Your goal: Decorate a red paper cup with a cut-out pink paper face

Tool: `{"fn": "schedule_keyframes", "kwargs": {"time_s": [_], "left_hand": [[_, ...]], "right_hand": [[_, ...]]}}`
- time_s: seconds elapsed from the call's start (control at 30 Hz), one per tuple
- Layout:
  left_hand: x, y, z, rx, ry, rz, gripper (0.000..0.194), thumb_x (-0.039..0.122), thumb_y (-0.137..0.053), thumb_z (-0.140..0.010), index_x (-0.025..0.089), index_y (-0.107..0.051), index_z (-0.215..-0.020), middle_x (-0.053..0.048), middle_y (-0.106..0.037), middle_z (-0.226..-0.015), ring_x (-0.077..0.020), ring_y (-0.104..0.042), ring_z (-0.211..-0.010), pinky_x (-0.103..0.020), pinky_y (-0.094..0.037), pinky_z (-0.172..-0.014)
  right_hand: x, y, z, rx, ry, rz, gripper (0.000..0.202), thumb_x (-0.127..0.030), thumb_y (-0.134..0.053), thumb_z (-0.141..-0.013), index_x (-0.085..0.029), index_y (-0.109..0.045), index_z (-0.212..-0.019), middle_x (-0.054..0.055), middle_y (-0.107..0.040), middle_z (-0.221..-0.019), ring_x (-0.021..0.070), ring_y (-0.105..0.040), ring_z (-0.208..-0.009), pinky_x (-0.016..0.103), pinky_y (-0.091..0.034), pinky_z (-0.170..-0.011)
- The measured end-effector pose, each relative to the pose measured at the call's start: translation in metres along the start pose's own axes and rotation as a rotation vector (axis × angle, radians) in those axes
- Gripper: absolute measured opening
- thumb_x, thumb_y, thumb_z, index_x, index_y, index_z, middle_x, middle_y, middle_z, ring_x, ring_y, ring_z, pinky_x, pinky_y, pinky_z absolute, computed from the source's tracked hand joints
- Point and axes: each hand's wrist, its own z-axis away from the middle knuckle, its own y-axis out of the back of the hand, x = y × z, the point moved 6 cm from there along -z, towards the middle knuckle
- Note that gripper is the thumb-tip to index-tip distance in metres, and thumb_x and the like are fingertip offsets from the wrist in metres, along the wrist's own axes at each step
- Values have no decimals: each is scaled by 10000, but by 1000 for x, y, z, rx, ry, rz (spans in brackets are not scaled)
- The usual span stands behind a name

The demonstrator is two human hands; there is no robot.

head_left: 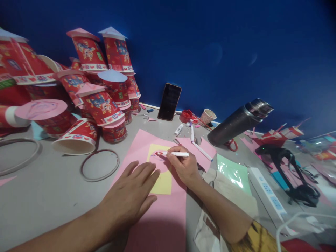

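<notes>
A white marker (180,154) is held in my right hand (186,169), its red tip touching a rounded pink paper piece (165,166). Purplish and red lines show on that piece, which lies on a yellow sheet (164,187). Beneath is a large pink sheet (157,224) on the grey table. My left hand (131,190) rests flat on the papers, fingers stretched out, partly covering the yellow sheet's left side. Just beyond my right hand lie pink scraps (207,147) with another white marker (202,151) across them.
Decorated red paper cups (112,105) with paper tops are stacked at left, near two rings (99,179). A phone (169,102) leans on the blue wall. A dark thermos (236,122), glue stick (179,130), green sheet (233,171) and power strip (267,192) stand or lie rightward.
</notes>
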Motion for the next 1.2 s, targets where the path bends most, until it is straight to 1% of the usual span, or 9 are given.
{"fn": "schedule_keyframes", "kwargs": {"time_s": [0.1, 0.23, 0.43, 0.6, 0.7, 0.8, 0.97, 1.03, 1.2], "left_hand": [[0, 1, 0, 18, -4, 5, 451, 407, -578, -986, 212, -603, -1393, -126, -661, -1397, -319, -537, -1323, -526, -254, -1213], [0, 1, 1, 17, -4, 13, 445, 408, -557, -996, 219, -601, -1397, -126, -662, -1400, -316, -533, -1328, -528, -257, -1214], [1, 1, 0, 2, 1, 28, 426, 383, -542, -1005, 203, -608, -1385, -132, -665, -1394, -315, -527, -1339, -543, -273, -1215], [2, 7, 0, 6, 8, 29, 409, 357, -551, -1001, 212, -609, -1379, -126, -663, -1405, -308, -529, -1350, -534, -284, -1221], [4, 10, -1, -8, 6, 25, 406, 338, -554, -1006, 203, -604, -1386, -124, -662, -1408, -307, -526, -1361, -527, -291, -1218], [4, 11, -1, -14, 3, 30, 409, 340, -551, -1011, 196, -603, -1390, -124, -660, -1410, -305, -527, -1355, -528, -285, -1217], [4, 9, -1, -11, -1, 38, 415, 346, -537, -1016, 187, -604, -1393, -128, -661, -1406, -318, -518, -1352, -549, -278, -1207], [4, 10, -1, -19, 2, 37, 407, 342, -538, -1019, 190, -606, -1390, -126, -658, -1409, -317, -517, -1353, -543, -279, -1208], [4, 9, -1, 1, -2, 32, 402, 342, -527, -1023, 189, -601, -1387, -125, -657, -1404, -311, -523, -1341, -523, -271, -1202]], "right_hand": [[1, 5, 0, 37, -10, 17, 198, -403, -723, -883, -205, -730, -873, 22, -747, -808, 175, -693, -721, 272, -548, -659], [-1, 5, 0, 39, -25, -3, 212, -413, -725, -878, -202, -727, -864, 18, -736, -791, 165, -670, -682, 262, -532, -620], [-9, -2, 0, 15, 20, 27, 209, -420, -756, -851, -212, -739, -846, 30, -756, -842, 179, -689, -741, 273, -564, -687], [-9, 2, 0, 34, 39, 73, 223, -431, -732, -870, -210, -736, -844, 26, -749, -813, 179, -680, -728, 279, -554, -692], [-7, 6, 0, 67, 12, 77, 231, -436, -734, -861, -206, -731, -844, 14, -729, -757, 171, -660, -674, 271, -536, -637], [-8, 6, 1, 72, -2, 54, 236, -444, -738, -857, -209, -727, -845, 7, -724, -740, 168, -653, -651, 267, -525, -602], [-10, -2, 1, -5, 74, 73, 207, -423, -733, -891, -218, -746, -870, 32, -767, -867, 185, -706, -784, 276, -548, -720], [-10, 0, 0, 3, 91, 111, 204, -417, -728, -897, -216, -745, -867, 33, -765, -860, 187, -703, -789, 282, -544, -745], [-10, 12, -1, 89, 42, 98, 225, -425, -729, -874, -202, -725, -847, 3, -712, -713, 163, -641, -639, 267, -509, -627]]}}
